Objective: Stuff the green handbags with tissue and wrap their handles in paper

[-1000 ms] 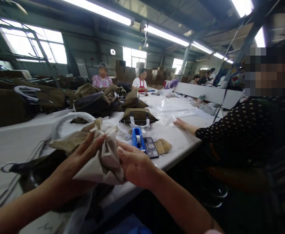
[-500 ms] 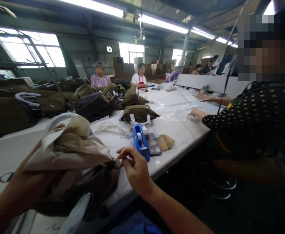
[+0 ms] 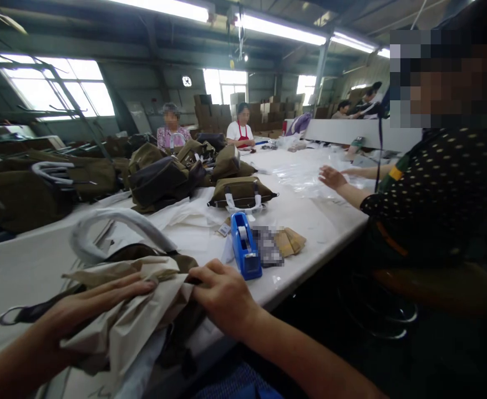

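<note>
An olive bag (image 3: 185, 263) with a wrapped, pale handle (image 3: 89, 235) lies at the near left of the table. Beige lining cloth (image 3: 131, 327) bulges from its opening. My left hand (image 3: 97, 302) lies flat on the cloth with fingers stretched out. At the bag's right edge, my right hand (image 3: 222, 293) has its fingers closed on the edge of the bag's opening. A metal ring (image 3: 10, 316) on a dark strap sticks out at the left. Just beyond my right hand stands a blue tape dispenser (image 3: 245, 249).
Brown tags (image 3: 291, 241) lie beside the dispenser. Behind it sits another olive bag (image 3: 241, 191), with a heap of bags (image 3: 160, 177) further left. A person in a dotted top (image 3: 447, 177) handles clear plastic (image 3: 305, 174) at right. Two people sit across the table.
The lining cloth has come down low over the bag, and the wrapped handle now stands uncovered behind it. My left hand now presses on top; my right hand has closed on the bag's edge.
</note>
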Motion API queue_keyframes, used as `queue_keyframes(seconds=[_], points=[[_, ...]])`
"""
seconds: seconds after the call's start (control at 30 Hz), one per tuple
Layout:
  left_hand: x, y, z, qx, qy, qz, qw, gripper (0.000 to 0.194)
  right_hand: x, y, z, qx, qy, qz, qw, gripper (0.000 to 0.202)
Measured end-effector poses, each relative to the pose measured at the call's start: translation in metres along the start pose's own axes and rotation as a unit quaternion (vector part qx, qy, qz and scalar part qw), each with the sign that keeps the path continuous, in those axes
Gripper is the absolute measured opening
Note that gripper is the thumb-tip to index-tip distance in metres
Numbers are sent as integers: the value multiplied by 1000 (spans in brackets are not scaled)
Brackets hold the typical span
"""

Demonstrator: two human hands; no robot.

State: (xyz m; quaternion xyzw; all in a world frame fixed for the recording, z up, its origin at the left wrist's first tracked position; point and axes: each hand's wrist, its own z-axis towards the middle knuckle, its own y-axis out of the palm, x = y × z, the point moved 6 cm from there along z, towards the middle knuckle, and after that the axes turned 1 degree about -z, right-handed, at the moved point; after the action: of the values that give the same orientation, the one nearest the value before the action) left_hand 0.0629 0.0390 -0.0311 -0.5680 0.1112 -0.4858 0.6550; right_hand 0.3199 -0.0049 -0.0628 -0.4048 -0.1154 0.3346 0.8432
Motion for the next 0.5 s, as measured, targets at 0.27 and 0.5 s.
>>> queue_keyframes(seconds=[0.27, 0.5], points=[[-1, -7, 21, 22, -69, -54, 996, 54, -40, -4, 13, -123, 42, -33, 991, 12], [-27, -7, 10, 10, -76, -64, 995, 55, -34, 5, 17, -219, 10, 62, 974, 26]])
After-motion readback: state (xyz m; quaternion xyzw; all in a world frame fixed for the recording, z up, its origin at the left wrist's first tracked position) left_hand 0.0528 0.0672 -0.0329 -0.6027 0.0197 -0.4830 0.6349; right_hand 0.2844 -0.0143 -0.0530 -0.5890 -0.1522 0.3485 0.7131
